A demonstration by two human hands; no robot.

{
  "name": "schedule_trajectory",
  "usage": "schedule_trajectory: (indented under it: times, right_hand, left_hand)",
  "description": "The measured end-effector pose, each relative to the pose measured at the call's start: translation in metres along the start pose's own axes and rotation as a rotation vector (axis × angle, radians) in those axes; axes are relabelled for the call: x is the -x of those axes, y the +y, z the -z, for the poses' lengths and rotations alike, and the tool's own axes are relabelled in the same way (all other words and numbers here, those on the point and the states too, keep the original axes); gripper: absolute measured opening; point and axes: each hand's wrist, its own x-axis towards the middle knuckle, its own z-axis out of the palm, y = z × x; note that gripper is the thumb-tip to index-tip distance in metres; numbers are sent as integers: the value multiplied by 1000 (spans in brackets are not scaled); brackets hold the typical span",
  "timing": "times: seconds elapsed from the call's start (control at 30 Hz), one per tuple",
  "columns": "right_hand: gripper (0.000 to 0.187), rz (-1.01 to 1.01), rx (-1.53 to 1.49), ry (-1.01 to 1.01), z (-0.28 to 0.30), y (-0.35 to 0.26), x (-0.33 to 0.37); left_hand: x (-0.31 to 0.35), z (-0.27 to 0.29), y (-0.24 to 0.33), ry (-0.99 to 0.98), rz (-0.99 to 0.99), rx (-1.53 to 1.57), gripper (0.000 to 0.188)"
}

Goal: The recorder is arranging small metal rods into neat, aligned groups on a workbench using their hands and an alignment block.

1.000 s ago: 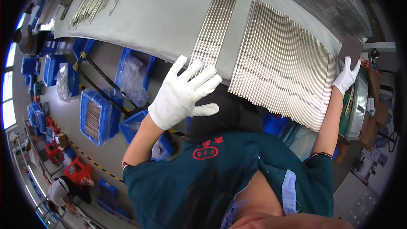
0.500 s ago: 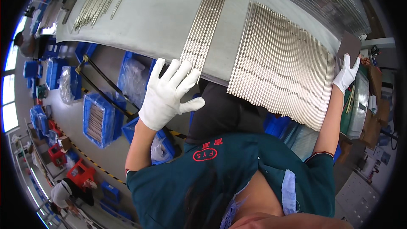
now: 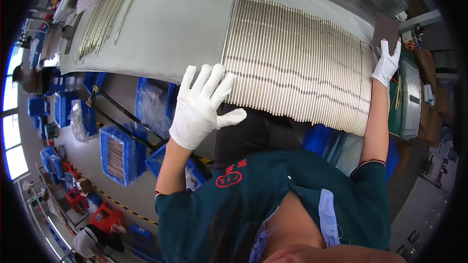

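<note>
Rods [image 3: 297, 63], thin and silvery, are lying packed side by side in one wide row on the grey bench [image 3: 185, 14]. Gloved, the left hand [image 3: 202, 107] is spreading wide and flat at the row's near left corner, seemingly squaring it, while the right hand [image 3: 386, 63] is pressing a dark flat plate [image 3: 386, 31] against the far edge (fingers closed on it). Looser rods [image 3: 100, 17] are lying further left; blue crates [image 3: 117, 153] are sitting on the floor below.

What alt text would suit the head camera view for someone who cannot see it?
A person in white gloves stands at a grey table, the left hand spread open at the left end of a wide row of thin metal rods, the right hand against a brown flat board at the right end. Blue crates sit below.
</note>
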Motion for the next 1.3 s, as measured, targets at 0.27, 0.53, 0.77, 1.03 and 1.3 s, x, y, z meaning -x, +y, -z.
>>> schedule_trajectory:
  times: [0.27, 0.53, 0.77, 1.03, 1.3]
  right_hand:
    - [67, -8, -64, 28, -5, 9, 1]
    - [70, -71, -110, 39, -10, -7, 7]
    - [70, -78, -145, 39, -10, -10, 9]
    - [67, 22, -256, -305, -15, -64, 26]
    - [64, 68, -33, -822, -28, -129, 60]
  left_hand:
    - [-23, -25, 18, -36, -65, 58, 83]
    - [-47, -39, 49, -97, -169, 120, 86]
    - [-46, -35, 52, -156, -169, 103, 76]
    - [-29, -37, 45, -80, -144, 4, 54]
    - [-30, -42, 44, 73, -203, 79, 43]
